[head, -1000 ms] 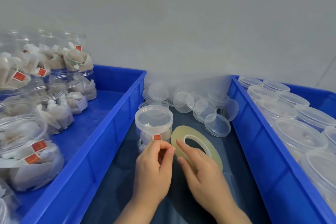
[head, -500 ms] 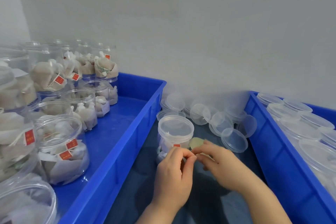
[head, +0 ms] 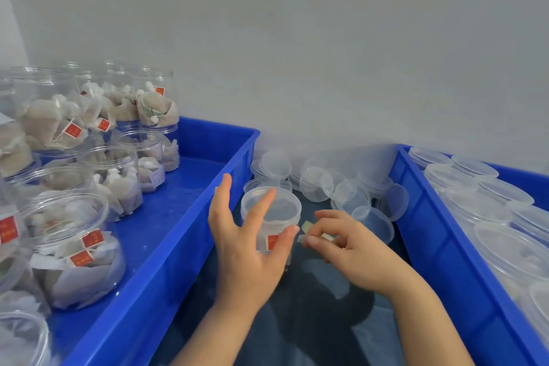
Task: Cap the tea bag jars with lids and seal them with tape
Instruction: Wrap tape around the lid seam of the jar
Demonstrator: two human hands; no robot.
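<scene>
The right hand (head: 356,249) pinches a short yellowish piece of tape (head: 305,227) between thumb and first finger, just right of the jar (head: 282,218). The left hand (head: 243,246) is released, its fingers straight and spread in front of the jar, with the thumb tip at the jar's right side near the tape. The jar stands upright on the dark surface (head: 312,321) with its lid (head: 283,203) on. Behind the jar and to its right lie loose lids (head: 315,184). Left of the jar is a blue bin (head: 166,270) with open jars (head: 74,246) of tea bags. Right of the jar, a second bin (head: 439,246) holds capped jars (head: 505,246).
</scene>
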